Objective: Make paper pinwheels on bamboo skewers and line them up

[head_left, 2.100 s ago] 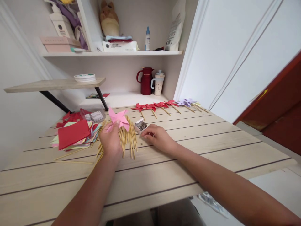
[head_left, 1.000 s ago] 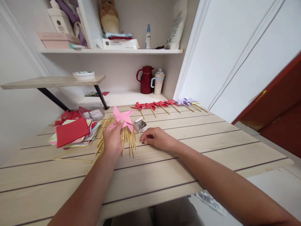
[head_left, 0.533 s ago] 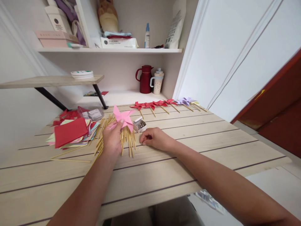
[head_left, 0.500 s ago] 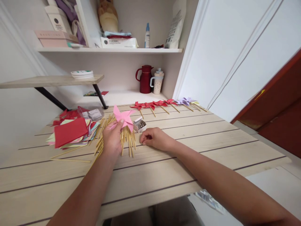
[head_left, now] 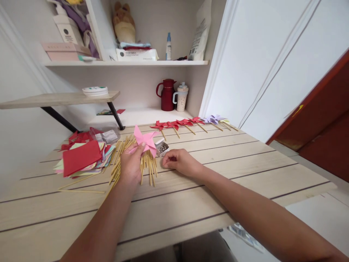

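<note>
Left hand [head_left: 131, 164] pinches pink pinwheel [head_left: 145, 139]

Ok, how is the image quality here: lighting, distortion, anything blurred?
Head view: soft, even light, no glare on the table; only faint shadows under the left hand and right hand. Wide-angle lens bends the shelf and wall lines at the edges. The pink pinwheel is sharp; pins in the small box are too small to resolve.

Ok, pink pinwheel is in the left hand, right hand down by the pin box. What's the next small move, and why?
Probably reach the right hand into the open pin box for one pin: the left hand holds the pink pinwheel over the sticks, and the right fingertips rest on the table beside the box.
</note>
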`<state>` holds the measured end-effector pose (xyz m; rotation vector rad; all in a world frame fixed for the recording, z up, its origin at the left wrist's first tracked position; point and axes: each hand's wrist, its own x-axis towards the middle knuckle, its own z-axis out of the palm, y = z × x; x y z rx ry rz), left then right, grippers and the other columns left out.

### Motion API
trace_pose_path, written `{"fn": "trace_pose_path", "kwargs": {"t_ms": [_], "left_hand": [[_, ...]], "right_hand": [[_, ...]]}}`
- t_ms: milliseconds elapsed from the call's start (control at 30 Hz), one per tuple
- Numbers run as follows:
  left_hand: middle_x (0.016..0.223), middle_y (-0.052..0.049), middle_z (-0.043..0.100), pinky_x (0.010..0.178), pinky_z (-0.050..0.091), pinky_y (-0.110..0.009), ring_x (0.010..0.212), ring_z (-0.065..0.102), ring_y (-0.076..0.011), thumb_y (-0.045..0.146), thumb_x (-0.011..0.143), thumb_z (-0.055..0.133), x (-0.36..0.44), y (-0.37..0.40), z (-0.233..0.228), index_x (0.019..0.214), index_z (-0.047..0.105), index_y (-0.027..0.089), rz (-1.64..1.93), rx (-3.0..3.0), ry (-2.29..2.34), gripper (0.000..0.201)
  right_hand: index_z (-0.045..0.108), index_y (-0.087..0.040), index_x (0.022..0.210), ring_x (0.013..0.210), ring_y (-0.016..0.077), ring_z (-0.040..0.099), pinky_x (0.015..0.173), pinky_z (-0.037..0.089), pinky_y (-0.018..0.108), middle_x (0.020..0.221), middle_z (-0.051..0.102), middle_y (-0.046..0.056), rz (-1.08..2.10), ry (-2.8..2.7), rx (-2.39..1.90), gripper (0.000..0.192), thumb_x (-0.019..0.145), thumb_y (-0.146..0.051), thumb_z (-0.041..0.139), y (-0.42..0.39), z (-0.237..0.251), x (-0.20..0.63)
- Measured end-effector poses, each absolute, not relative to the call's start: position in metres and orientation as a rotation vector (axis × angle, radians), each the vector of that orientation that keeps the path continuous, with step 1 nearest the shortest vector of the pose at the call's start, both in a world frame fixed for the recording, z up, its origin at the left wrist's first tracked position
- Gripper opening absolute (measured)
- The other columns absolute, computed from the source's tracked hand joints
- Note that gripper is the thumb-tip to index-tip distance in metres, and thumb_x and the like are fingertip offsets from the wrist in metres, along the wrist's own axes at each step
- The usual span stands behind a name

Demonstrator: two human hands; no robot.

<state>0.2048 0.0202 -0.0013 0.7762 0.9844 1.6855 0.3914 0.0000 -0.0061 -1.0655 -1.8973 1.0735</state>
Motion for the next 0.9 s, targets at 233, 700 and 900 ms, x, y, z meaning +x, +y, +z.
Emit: {"fn": "trace_pose_path", "kwargs": {"t_ms": [233, 700, 900], "left_hand": [[0.082, -0.006, 0.077, 0.077, 0.051, -0.027, 0.074, 0.068, -0.0147, 0.033, 0.058, 0.09, 0.21, 0.013, 0.0, 0.086, 0.075, 0.013, 1.567, 0.926, 0.955, 0.037], [0.083, -0.005, 0.075, 0.077, 0.051, -0.03, 0.078, 0.068, -0.0189, 0.035, 0.067, 0.084, 0.215, 0.007, 0.005, 0.081, 0.077, 0.018, 1.65, 1.256, 1.096, 0.023], [0.086, -0.006, 0.072, 0.083, 0.05, -0.033, 0.086, 0.065, -0.0218, 0.031, 0.069, 0.081, 0.22, 0.003, 0.009, 0.073, 0.078, 0.022, 1.622, 1.539, 1.055, 0.011]], "right_hand": [[0.068, -0.018, 0.078, 0.076, 0.0153, 0.059, 0.074, 0.046, 0.028, 0.08, 0.069, 0.002, 0.973, -1.605, -0.947, 0.005, 0.078, -0.023, 0.068, -0.011, 0.024, 0.391], [0.073, -0.025, 0.08, 0.107, 0.0244, 0.059, 0.099, 0.045, 0.045, 0.106, 0.063, 0.007, 0.28, -1.683, -0.872, 0.01, 0.088, -0.021, 0.068, -0.024, 0.034, 0.392], [0.074, -0.026, 0.079, 0.13, 0.0291, 0.048, 0.11, 0.034, 0.053, 0.129, 0.056, 0.008, 0.137, -1.772, -0.917, 0.012, 0.089, -0.022, 0.069, -0.025, 0.033, 0.393]]}}
